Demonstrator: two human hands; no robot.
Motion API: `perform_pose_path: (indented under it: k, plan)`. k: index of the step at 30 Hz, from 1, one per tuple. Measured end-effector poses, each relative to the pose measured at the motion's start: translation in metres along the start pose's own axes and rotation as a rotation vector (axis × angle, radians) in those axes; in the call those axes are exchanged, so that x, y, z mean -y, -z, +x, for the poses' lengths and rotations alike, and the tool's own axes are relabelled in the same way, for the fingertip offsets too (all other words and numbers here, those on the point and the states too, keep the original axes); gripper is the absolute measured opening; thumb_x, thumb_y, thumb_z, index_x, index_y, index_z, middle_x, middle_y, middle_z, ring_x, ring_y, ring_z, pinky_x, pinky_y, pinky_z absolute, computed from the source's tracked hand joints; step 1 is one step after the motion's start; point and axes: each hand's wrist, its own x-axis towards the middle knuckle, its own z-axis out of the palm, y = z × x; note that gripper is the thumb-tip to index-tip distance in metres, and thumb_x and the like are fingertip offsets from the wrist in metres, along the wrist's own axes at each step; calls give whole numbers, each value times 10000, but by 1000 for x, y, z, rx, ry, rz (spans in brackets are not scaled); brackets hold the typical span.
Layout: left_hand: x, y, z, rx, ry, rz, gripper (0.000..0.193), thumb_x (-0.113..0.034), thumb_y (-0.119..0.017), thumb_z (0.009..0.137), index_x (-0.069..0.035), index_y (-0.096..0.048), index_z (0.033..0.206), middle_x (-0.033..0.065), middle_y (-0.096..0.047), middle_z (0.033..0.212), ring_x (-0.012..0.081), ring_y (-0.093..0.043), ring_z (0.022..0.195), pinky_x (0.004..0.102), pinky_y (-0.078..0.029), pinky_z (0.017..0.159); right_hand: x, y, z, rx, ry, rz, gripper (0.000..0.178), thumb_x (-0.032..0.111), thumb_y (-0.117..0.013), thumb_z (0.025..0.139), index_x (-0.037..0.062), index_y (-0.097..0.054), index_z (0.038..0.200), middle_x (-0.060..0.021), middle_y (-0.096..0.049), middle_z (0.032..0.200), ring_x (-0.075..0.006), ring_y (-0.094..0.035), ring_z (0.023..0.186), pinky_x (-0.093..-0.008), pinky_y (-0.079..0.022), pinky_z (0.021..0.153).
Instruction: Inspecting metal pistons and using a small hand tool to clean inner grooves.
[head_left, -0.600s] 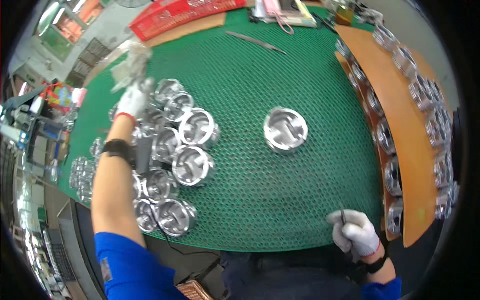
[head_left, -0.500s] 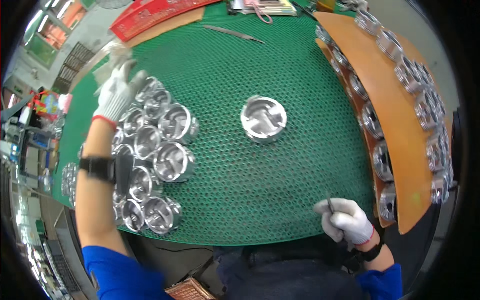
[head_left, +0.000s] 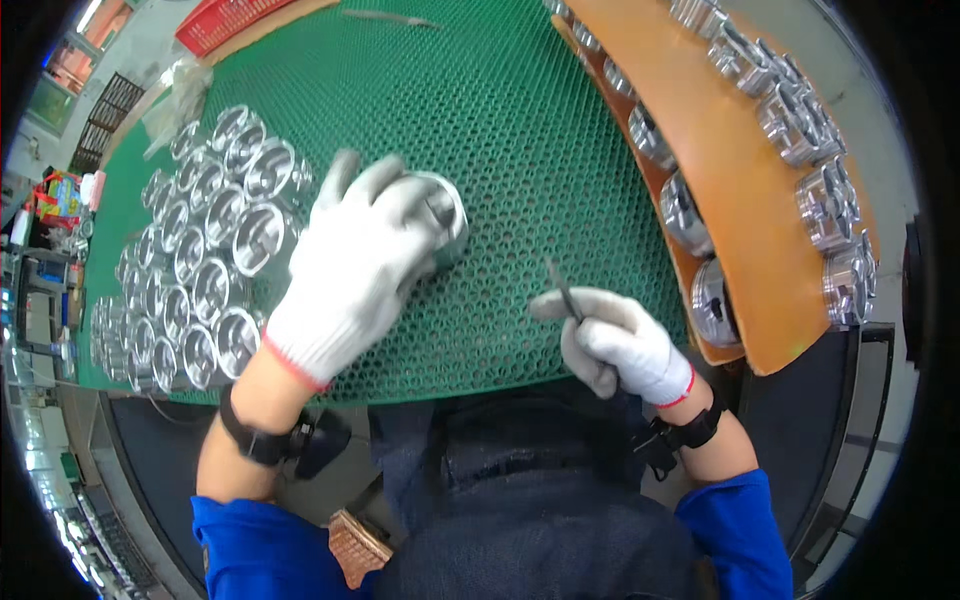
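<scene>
With the white-gloved left hand palm down and half spread, covers the left side of a single metal piston; cannot tell from this angle whether gripping it or merely touching it. In the right hand, gloved alike and narrowed to a pinch, holds a thin dark tool, with its tip pointing to the far left and apart from the piston.

Has that piston lying near the middle of the green surface, between the two larger groups, with part of its hollow end showing beside the left fingertips. Has at left a dense cluster of pistons, packed close in rough rows, mostly with hollow ends in view. Has at right an orange rack, with more pistons along its top board and others below it. Toward the far left, shows a red crate and a crumpled clear bag; at the far side, a slim metal strip lying flat.

Judging by the layout, seems to be handling one piston at a time and to be only at the start with this one, with the tool not yet on it. Cannot tell which group, left or right, counts as done. Either way, probably leaves many pieces to go.
</scene>
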Motion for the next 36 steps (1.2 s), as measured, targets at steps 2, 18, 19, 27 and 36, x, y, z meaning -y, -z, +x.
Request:
perform_pose_path:
  k: [2,18,19,27,36]
  plan:
    - [-21,14,-40,51,27,-187,264,-144,-793,673,-131,-691,916,96,-591,1316,381,-505,1267,592,-355,1106,0,-2,-1,-36,-1,-2,509,273,-486,995,-27,-497,1407,17,-521,634,-44,-426,458,-192,-369,468]
    - [-80,-26,-121,-235,519,-538,329,-240,-860,642,-100,-705,897,150,-619,1016,372,-610,985,504,-495,955,26,-42,21,-176,425,-1466,263,157,-585,939,158,-657,1191,-113,-656,710,-291,-677,660,-402,-548,590]
    - [-80,-27,-121,-234,521,-540,329,-240,-860,642,-100,-705,897,150,-619,1016,372,-610,985,504,-495,955,27,-47,14,-174,423,-1467,263,157,-585,939,158,-657,1191,-113,-656,710,-291,-677,660,-402,-548,590]
    - [-82,-28,-117,-250,502,-505,309,-283,-853,658,-111,-708,870,125,-621,983,339,-600,941,572,-473,1002,35,-44,8,-46,235,-1361,297,179,-599,944,175,-630,1239,-105,-673,729,-308,-681,644,-403,-565,584]
    - [-90,-29,-116,-235,463,-509,280,-217,-832,677,-97,-683,881,143,-624,995,340,-591,990,562,-434,1056,22,-64,-11,67,69,-1307,331,194,-595,931,180,-604,1261,-117,-667,696,-310,-679,605,-417,-573,567]
